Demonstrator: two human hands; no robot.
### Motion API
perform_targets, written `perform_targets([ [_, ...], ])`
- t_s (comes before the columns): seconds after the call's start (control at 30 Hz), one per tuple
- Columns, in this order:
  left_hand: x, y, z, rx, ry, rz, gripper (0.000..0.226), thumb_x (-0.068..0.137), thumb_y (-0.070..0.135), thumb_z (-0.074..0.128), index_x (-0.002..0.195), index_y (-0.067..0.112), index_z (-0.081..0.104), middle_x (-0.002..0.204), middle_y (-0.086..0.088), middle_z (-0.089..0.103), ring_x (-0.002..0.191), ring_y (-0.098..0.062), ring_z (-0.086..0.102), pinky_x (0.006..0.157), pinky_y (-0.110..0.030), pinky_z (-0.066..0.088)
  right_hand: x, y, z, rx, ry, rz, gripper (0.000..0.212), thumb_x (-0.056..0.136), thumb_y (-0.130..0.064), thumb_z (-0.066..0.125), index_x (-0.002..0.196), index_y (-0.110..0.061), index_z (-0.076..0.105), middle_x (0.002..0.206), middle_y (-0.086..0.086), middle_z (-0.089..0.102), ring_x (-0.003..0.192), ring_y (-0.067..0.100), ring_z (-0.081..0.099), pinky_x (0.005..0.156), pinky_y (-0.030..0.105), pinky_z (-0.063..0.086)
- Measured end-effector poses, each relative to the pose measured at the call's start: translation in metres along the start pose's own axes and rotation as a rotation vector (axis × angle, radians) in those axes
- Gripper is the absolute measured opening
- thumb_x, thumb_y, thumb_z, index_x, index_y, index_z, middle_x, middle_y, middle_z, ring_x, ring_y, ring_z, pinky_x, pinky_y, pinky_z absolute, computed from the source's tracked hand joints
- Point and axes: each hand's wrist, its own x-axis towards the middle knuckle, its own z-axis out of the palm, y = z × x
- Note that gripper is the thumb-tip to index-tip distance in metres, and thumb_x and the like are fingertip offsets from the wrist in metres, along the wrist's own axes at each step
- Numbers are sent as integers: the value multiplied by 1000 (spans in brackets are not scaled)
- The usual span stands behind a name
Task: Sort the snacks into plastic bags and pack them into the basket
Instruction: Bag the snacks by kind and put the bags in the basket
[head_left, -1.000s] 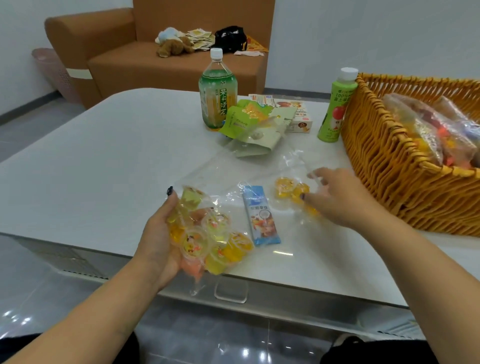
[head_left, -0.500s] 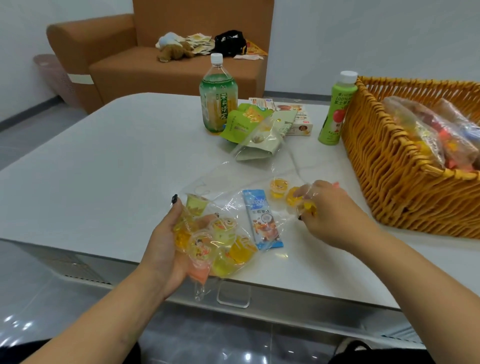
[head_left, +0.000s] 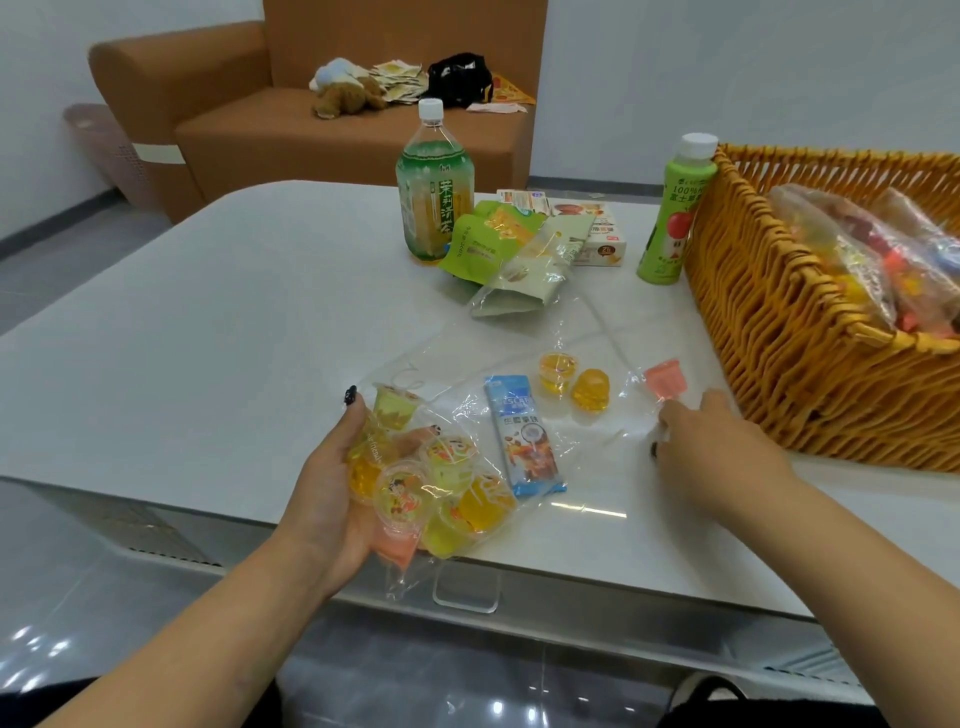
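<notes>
Now my left hand (head_left: 337, 499) lies palm-up at the table (head_left: 208, 332) edge, fingers curled round a clear plastic bag (head_left: 431, 493) of jelly cups. At its two o'clock lies a blue sachet (head_left: 524, 436), then two loose jelly cups (head_left: 574, 382). My right hand (head_left: 722, 457), knuckles up, pinches crumpled plastic beside a pink cup (head_left: 665, 379). The wicker basket (head_left: 810, 364) sits at its two o'clock.
</notes>
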Motion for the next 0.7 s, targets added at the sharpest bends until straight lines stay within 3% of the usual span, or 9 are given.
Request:
perform_targets([
  [0.1,1,0,0,3,7,16,50,93,52,45,111,12,71,106,-16,73,92,-33,72,67,-44,60,6,1,2,75,12,17,39,97,-24,39,135,-18,37,125,14,33,89,34,56,71,35,45],
  [0.2,0,-1,0,1,0,27,49,93,52,46,106,13,74,103,-16,73,89,-33,73,65,-45,60,12,7,-4,256,-94,122,40,93,-25,44,132,-19,37,131,18,27,83,35,58,74,39,54],
  [0.3,0,-1,1,6,-20,27,49,90,52,47,93,13,78,97,-15,74,85,-32,73,66,-44,60,19,15,-13,393,-123,147,25,89,-20,52,114,-14,48,121,18,41,69,32,63,64,42,60],
  [0.43,-1,-2,2,39,-35,11,56,82,52,52,114,10,69,107,-19,71,94,-36,71,76,-46,57,17,25,-43,586,-19,46,12,91,-14,58,102,-14,58,94,9,62,76,26,63,57,38,59],
  [0.5,-3,-4,3,60,-71,-3,54,83,50,50,115,10,68,104,-19,72,92,-34,72,72,-45,60,8,31,-70,791,-35,-141,15,87,-14,64,101,-19,63,97,8,64,81,24,64,63,34,57],
  [0.53,-3,-5,4,76,-86,-5,52,84,49,50,113,10,69,101,-18,73,89,-32,73,70,-44,60,1,33,-84,960,-125,-261,20,80,-18,70,99,-22,67,101,9,66,82,26,65,67,37,56],
  [0.6,-5,-6,6,113,-91,-4,53,80,48,52,112,10,69,99,-19,73,88,-32,73,75,-45,59,-14,32,-102,1163,-460,-534,40,65,-29,81,103,-21,70,110,15,65,80,37,64,65,44,52],
  [0.63,-4,-7,5,129,-91,-9,55,79,48,54,114,9,69,100,-20,73,90,-33,72,79,-46,57,-16,29,-104,1147,-625,-642,47,65,-28,80,109,-19,69,113,18,63,80,44,62,64,46,49],
  [0.7,-4,-7,5,160,-94,-9,54,78,48,55,110,8,72,104,-23,71,93,-34,71,84,-48,55,-14,18,-97,1056,-782,-749,45,73,-21,68,117,-17,65,116,17,63,85,45,64,65,46,52],
])
